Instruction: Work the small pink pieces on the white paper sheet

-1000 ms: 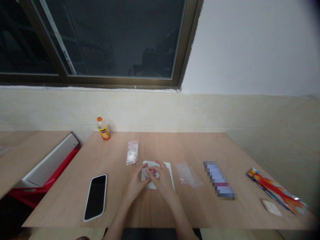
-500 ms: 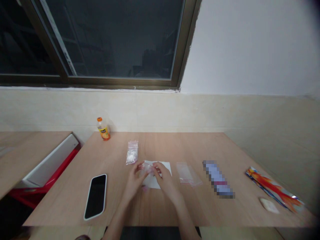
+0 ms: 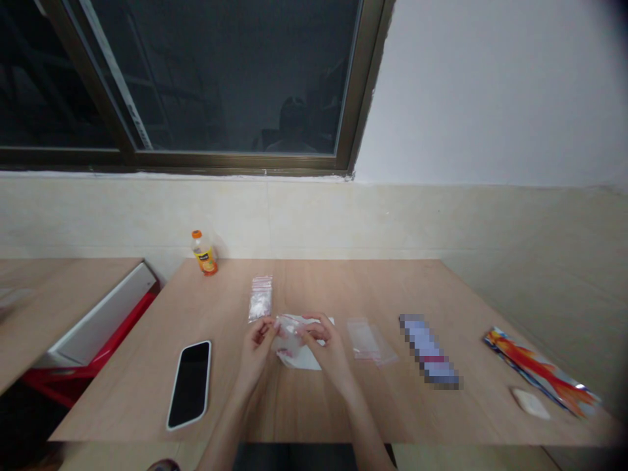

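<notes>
My left hand and my right hand are raised a little above the wooden table, close together at its middle. Both pinch a small clear plastic bag with a red strip between their fingertips. What the bag holds is too small to make out. A white sheet of paper lies on the table under the hands. A filled small zip bag lies just beyond my left hand.
A phone lies face up at the left. Empty clear bags lie right of the hands, then a blurred flat pack, a colourful wrapper and a white pebble-like item. An orange juice bottle stands at the back left.
Both hands lifted off the paper and now hold the small clear bag up between them. The hands moved slightly away from me.
</notes>
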